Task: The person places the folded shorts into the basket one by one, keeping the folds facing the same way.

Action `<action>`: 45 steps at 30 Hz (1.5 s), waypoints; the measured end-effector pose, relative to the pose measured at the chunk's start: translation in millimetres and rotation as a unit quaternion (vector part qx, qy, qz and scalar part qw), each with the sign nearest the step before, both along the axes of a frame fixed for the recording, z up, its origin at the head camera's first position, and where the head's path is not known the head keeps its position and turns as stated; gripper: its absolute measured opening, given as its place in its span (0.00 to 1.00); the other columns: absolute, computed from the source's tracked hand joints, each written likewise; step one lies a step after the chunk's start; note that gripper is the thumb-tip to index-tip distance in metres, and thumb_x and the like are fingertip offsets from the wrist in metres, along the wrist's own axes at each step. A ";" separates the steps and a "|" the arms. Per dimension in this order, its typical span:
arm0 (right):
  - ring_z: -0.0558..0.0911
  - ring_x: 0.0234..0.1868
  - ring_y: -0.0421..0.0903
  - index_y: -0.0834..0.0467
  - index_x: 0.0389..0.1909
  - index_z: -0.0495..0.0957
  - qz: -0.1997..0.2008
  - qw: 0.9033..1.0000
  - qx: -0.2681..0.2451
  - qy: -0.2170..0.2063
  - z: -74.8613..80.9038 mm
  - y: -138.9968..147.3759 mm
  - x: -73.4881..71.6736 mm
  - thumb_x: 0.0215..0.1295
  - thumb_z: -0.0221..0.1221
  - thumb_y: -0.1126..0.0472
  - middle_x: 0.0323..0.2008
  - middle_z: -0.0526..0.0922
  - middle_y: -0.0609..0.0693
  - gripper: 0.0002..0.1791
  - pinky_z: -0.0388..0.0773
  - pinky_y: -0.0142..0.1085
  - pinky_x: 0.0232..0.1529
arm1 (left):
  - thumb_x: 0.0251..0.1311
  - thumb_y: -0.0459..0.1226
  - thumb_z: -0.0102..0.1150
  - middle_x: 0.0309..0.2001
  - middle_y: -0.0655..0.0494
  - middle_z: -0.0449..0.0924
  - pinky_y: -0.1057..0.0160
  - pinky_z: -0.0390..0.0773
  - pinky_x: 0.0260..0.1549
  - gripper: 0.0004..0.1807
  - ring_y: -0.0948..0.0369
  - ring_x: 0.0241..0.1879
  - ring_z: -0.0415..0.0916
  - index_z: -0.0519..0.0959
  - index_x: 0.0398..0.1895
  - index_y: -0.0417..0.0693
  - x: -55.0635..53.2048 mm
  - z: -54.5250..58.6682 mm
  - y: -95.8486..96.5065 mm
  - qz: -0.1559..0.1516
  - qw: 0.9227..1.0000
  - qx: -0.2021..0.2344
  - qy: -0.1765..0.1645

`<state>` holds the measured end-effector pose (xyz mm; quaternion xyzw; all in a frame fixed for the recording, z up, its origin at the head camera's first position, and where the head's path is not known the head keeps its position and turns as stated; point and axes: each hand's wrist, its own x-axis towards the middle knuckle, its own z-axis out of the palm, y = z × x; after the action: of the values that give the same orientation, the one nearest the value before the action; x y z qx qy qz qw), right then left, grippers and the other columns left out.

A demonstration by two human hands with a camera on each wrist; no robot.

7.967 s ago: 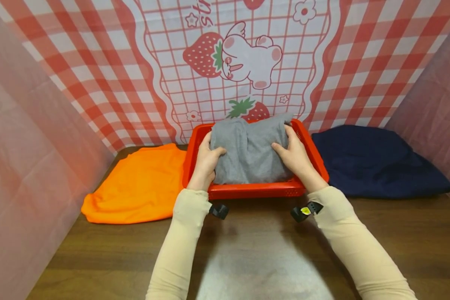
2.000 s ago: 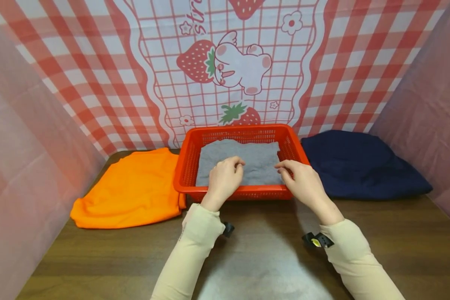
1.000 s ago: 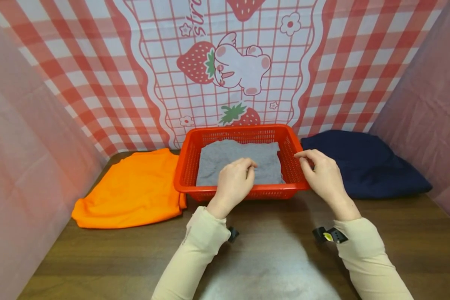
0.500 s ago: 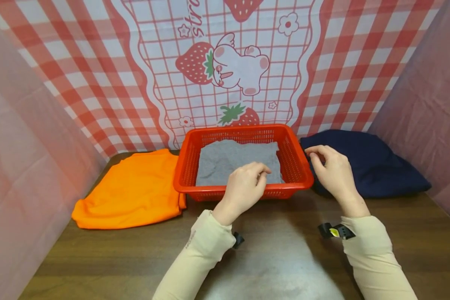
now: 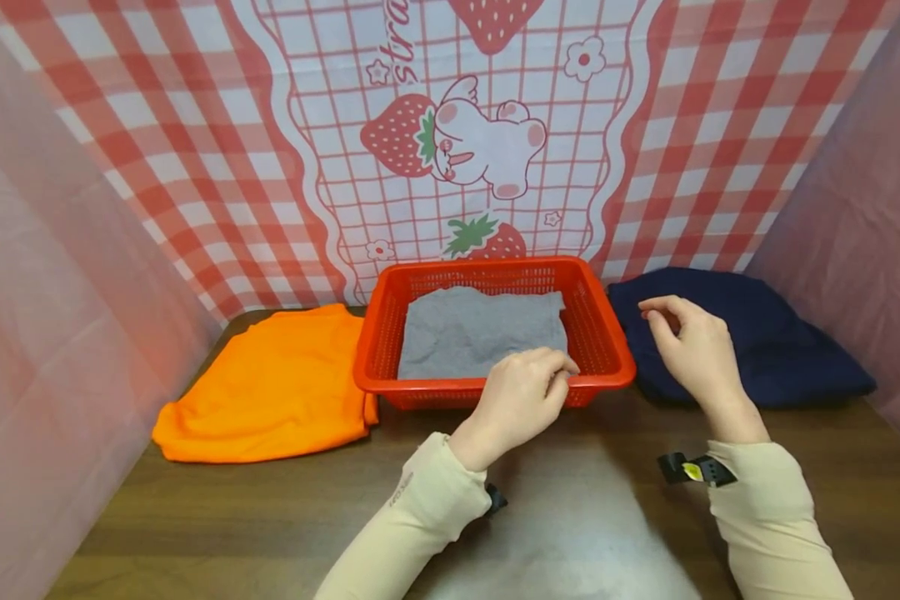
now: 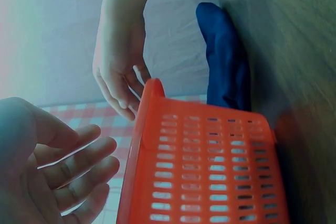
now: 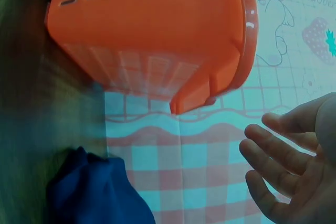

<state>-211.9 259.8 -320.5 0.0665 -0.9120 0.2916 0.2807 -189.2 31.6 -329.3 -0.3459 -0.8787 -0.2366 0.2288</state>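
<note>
Both hands are bare and hold nothing. My left hand [image 5: 521, 400] hovers over the front right rim of a red plastic basket [image 5: 435, 385], fingers loosely bent; the left wrist view shows its fingers [image 6: 79, 166] apart from the basket wall. Flat inside the basket lies a folded grey cloth [image 5: 480, 329], partly hidden by that hand. Over the near left part of a folded navy cloth [image 5: 765, 333] hangs my right hand [image 5: 693, 346], its fingers relaxed. In the right wrist view, empty air separates the right fingers [image 7: 278, 153] from the navy cloth [image 7: 100, 190].
On the brown wooden table [image 5: 270, 525], a folded orange cloth [image 5: 270, 383] lies left of the basket. A red-and-white checked curtain [image 5: 480, 150] with strawberries stands right behind. Pink fabric walls [image 5: 67, 333] close off both sides.
The grey cloth, earlier held in both hands at the basket, now lies flat inside, released. Since then both hands have drifted right, the right one from the basket to above the navy cloth.
</note>
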 end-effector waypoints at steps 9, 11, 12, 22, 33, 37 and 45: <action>0.74 0.32 0.50 0.59 0.45 0.78 -0.020 1.000 0.009 -0.022 -0.5 16.9 3.1 0.66 0.46 0.57 0.38 0.81 0.58 0.15 0.64 0.34 0.30 | 0.63 0.40 0.47 0.39 0.68 0.80 0.78 0.67 0.31 0.11 0.72 0.28 0.69 0.80 0.40 0.57 6.9 5.6 9.2 -0.077 0.987 -0.036 -0.138; 0.74 0.33 0.50 0.59 0.45 0.77 -0.024 0.999 0.010 -0.029 -0.6 21.1 4.2 0.66 0.45 0.57 0.39 0.81 0.58 0.16 0.63 0.33 0.32 | 0.63 0.40 0.46 0.39 0.68 0.80 0.78 0.67 0.33 0.11 0.73 0.30 0.69 0.80 0.41 0.57 8.0 6.1 11.2 -0.084 0.983 -0.050 -0.153; 0.74 0.34 0.50 0.59 0.45 0.77 -0.026 0.999 0.009 -0.034 -0.7 23.2 5.0 0.66 0.45 0.57 0.39 0.81 0.58 0.16 0.63 0.33 0.32 | 0.63 0.40 0.46 0.40 0.68 0.80 0.77 0.68 0.34 0.12 0.73 0.32 0.70 0.80 0.41 0.58 8.6 5.9 12.5 -0.084 0.983 -0.057 -0.154; 0.76 0.35 0.53 0.60 0.47 0.75 -0.035 0.997 0.028 -0.062 -3.2 42.3 8.9 0.66 0.45 0.57 0.39 0.82 0.59 0.16 0.64 0.34 0.31 | 0.62 0.42 0.47 0.36 0.73 0.76 0.79 0.65 0.28 0.12 0.75 0.30 0.67 0.79 0.45 0.61 12.4 -6.0 33.7 -0.098 0.973 -0.102 -0.183; 0.71 0.42 0.62 0.66 0.50 0.72 -0.031 0.994 0.036 -0.098 -7.8 68.3 7.1 0.67 0.45 0.58 0.46 0.72 0.68 0.19 0.64 0.54 0.40 | 0.62 0.46 0.47 0.54 0.69 0.73 0.77 0.67 0.49 0.20 0.73 0.51 0.70 0.71 0.58 0.58 15.3 -20.4 54.6 -0.092 0.966 -0.146 -0.195; 0.69 0.45 0.65 0.69 0.52 0.69 -0.035 0.991 0.045 -0.117 -11.4 79.0 3.1 0.67 0.45 0.58 0.48 0.69 0.70 0.21 0.62 0.57 0.43 | 0.62 0.47 0.47 0.59 0.66 0.69 0.76 0.64 0.54 0.24 0.71 0.57 0.66 0.67 0.62 0.55 14.5 -25.2 62.4 -0.087 0.962 -0.148 -0.214; 0.64 0.50 0.71 0.71 0.57 0.63 -0.052 0.979 0.092 -0.174 -13.3 107.8 -2.4 0.68 0.44 0.52 0.53 0.63 0.75 0.28 0.60 0.63 0.45 | 0.62 0.50 0.47 0.65 0.63 0.59 0.71 0.59 0.60 0.30 0.65 0.63 0.59 0.60 0.66 0.53 13.2 -30.7 81.0 -0.063 0.955 -0.146 -0.252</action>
<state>-214.3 367.5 -333.8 -0.0074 -0.9722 0.1981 0.1249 -176.1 112.6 -360.1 -0.3589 -0.9093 -0.1991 -0.0683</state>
